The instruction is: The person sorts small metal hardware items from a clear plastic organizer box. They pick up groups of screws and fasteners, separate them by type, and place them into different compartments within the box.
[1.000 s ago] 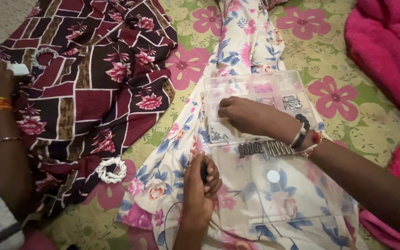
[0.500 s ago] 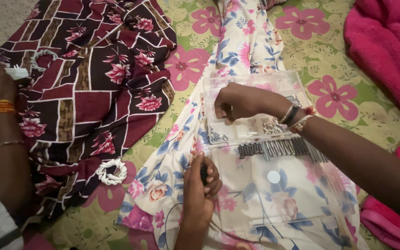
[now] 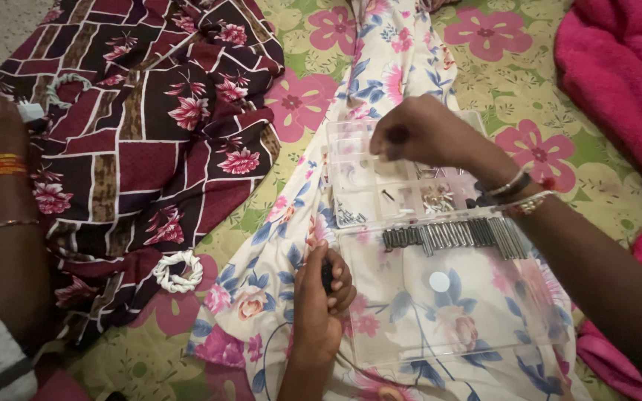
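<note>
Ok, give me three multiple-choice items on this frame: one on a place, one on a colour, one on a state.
1. Where is the right hand?
A. on a keyboard
B. inside a bag
C. over the clear box

2. What colour is the blanket at the right edge?
A. blue
B. pink
C. grey

3. How is the left hand?
A. closed on a small dark thing
B. flat and open
C. out of view

Answers:
1 C, it hangs above the box's compartments.
2 B, it is bright pink.
3 A, its fingers curl around the dark thing.
</note>
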